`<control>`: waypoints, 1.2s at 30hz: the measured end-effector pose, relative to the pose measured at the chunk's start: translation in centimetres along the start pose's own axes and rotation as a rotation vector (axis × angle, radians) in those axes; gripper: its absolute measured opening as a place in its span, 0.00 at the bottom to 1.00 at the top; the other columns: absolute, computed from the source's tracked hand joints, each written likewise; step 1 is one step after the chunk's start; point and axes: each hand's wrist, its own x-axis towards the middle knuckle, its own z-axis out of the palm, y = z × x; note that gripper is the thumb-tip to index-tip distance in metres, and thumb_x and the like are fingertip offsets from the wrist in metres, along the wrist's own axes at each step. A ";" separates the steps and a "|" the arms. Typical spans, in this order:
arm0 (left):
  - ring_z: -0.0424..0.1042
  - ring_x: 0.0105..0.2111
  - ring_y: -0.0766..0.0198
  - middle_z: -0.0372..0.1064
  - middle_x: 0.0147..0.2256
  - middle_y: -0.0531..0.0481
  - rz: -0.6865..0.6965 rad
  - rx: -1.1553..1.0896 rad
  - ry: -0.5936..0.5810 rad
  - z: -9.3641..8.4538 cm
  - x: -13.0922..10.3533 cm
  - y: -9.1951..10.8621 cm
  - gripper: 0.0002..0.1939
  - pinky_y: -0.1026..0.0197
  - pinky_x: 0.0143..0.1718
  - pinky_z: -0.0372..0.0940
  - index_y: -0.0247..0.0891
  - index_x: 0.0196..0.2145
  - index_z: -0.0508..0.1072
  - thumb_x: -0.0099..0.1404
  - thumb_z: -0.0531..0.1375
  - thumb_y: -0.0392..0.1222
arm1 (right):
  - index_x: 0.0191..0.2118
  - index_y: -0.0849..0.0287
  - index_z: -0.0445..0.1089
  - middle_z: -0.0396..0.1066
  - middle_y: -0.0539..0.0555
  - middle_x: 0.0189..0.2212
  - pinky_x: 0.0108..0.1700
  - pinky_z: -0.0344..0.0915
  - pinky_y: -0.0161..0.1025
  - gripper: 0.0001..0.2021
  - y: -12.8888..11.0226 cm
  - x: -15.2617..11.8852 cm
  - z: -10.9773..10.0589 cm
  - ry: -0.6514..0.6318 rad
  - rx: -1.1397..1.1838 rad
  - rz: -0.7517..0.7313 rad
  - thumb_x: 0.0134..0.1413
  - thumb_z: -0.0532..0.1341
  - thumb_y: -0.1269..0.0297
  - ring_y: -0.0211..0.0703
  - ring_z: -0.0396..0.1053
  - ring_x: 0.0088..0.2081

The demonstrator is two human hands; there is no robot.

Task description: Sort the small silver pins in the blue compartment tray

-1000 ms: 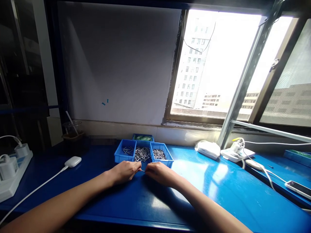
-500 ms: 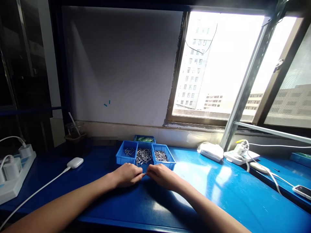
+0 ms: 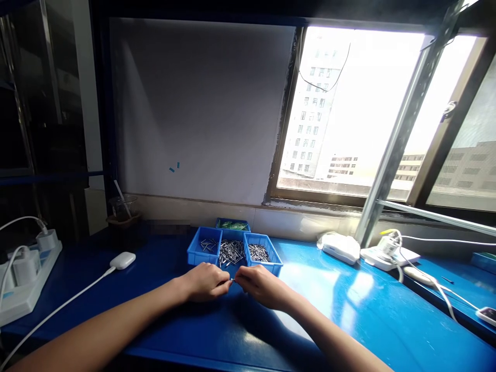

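My left hand [image 3: 206, 282] and my right hand [image 3: 260, 285] meet just above the front of the blue bins, fingers closed in a pinch. Between their fingertips shows a small thin metal piece [image 3: 233, 280]; both hands seem to grip it, and its exact kind is too small to tell. Beyond the left hand is a blue bin [image 3: 200, 257] with a few slim dark metal pins. A heap of similar metal pins [image 3: 231, 253] lies in the middle, behind the fingertips. On the right another blue bin [image 3: 274, 268] contains many small metal pins.
Behind the heap stands a blue bin [image 3: 233, 223] with green packets. At left are a white charging case [image 3: 123, 260] on a cable, a power strip [image 3: 36, 297] and a plastic cup [image 3: 123, 209]. A white packet [image 3: 339, 248] and another power strip [image 3: 382, 257] sit at right.
The whole view has shifted slightly down and to the right. Both hands keep their pinch at the same spot before the bins, with the small metal piece between them.
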 end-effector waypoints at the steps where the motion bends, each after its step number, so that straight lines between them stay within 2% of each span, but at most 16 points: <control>1: 0.70 0.25 0.61 0.72 0.26 0.50 0.005 -0.001 0.002 0.0 0.0 0.0 0.15 0.64 0.23 0.51 0.37 0.26 0.68 0.68 0.50 0.41 | 0.30 0.60 0.69 0.67 0.49 0.23 0.28 0.55 0.32 0.12 0.0 0.0 0.1 0.006 -0.002 -0.006 0.62 0.52 0.65 0.35 0.61 0.24; 11: 0.64 0.21 0.67 0.65 0.19 0.54 0.030 -0.094 0.031 -0.2 0.0 0.1 0.18 0.64 0.22 0.48 0.36 0.20 0.65 0.67 0.51 0.41 | 0.29 0.59 0.68 0.68 0.50 0.23 0.28 0.55 0.33 0.11 -0.3 0.0 -0.2 -0.006 -0.178 -0.024 0.61 0.53 0.68 0.36 0.63 0.25; 17: 0.65 0.25 0.66 0.69 0.25 0.53 -0.007 -0.236 0.058 -0.3 0.0 0.1 0.13 0.66 0.26 0.53 0.36 0.30 0.72 0.67 0.51 0.41 | 0.30 0.59 0.69 0.69 0.51 0.23 0.29 0.55 0.33 0.12 -0.5 -0.2 -0.7 -0.026 -0.209 -0.024 0.62 0.51 0.68 0.37 0.65 0.25; 24: 0.60 0.22 0.69 0.63 0.22 0.55 -0.044 -0.465 0.005 -0.6 0.0 0.1 0.15 0.67 0.24 0.53 0.35 0.32 0.72 0.68 0.49 0.43 | 0.30 0.59 0.68 0.69 0.50 0.23 0.28 0.55 0.32 0.12 -0.4 -0.3 -0.8 0.025 -0.138 -0.050 0.62 0.51 0.67 0.36 0.63 0.25; 31: 0.60 0.22 0.69 0.62 0.22 0.55 -0.044 -0.489 -0.021 -0.5 -0.1 0.1 0.15 0.68 0.24 0.54 0.35 0.34 0.72 0.69 0.48 0.43 | 0.31 0.59 0.69 0.69 0.50 0.24 0.29 0.56 0.32 0.12 -0.4 -0.2 -0.8 0.033 -0.113 -0.036 0.62 0.51 0.67 0.35 0.64 0.25; 36: 0.64 0.24 0.67 0.67 0.25 0.53 -0.008 -0.434 -0.011 -0.5 0.0 0.0 0.15 0.68 0.27 0.57 0.36 0.34 0.73 0.69 0.48 0.42 | 0.30 0.59 0.69 0.69 0.49 0.23 0.28 0.56 0.32 0.12 -0.6 -0.3 -1.0 0.030 -0.111 -0.044 0.61 0.51 0.67 0.35 0.63 0.24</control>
